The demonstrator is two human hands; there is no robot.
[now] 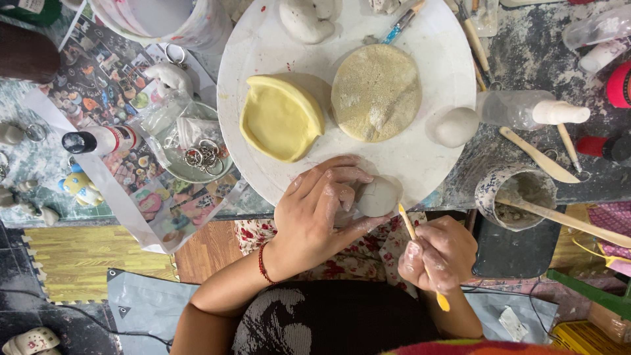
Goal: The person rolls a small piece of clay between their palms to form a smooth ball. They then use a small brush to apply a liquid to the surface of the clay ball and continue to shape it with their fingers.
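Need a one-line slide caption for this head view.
Left hand grips a grey clay ball at the white round board edge; right hand holds a yellow-tipped stick.

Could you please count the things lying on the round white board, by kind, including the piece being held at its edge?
Grey clay lumps: 3, one at the top, one ball at the right, one under the left hand at the near edge
Yellow dish-shaped piece: 1
Round sponge: 1
Total: 5
The right hand holds a yellow stick.
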